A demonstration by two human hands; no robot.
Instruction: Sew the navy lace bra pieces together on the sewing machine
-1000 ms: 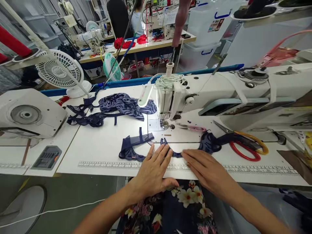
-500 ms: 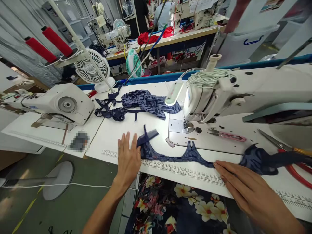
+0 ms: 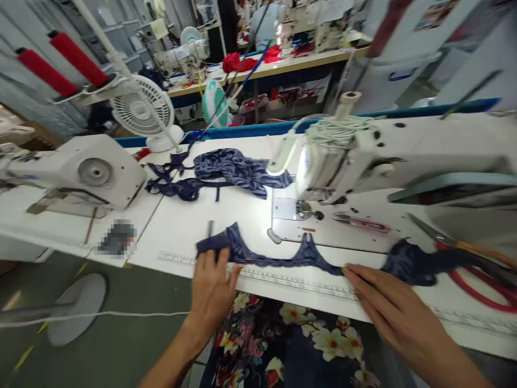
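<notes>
A navy lace garment piece (image 3: 283, 257) lies stretched along the printed ruler (image 3: 299, 283) at the front edge of the white sewing table (image 3: 181, 226). My left hand (image 3: 212, 288) rests on the piece's left end, fingers flat and together, pressing it down. My right hand (image 3: 388, 310) lies flat on the table, its fingertips touching the lace near the right cup. Neither hand holds anything. The sewing machine (image 3: 363, 156) stands just behind, its needle area lit.
A pile of navy lace pieces (image 3: 226, 172) lies at the back left. Pink thread snips (image 3: 361, 222) and red-handled scissors (image 3: 472, 269) lie right of the needle. A second machine (image 3: 81, 172) and a white fan (image 3: 141, 110) stand left. Other workstations stand behind.
My hands moved apart from the middle of the lace piece, the left sliding to its left end, and the piece was stretched out along the ruler. The view swung left.
</notes>
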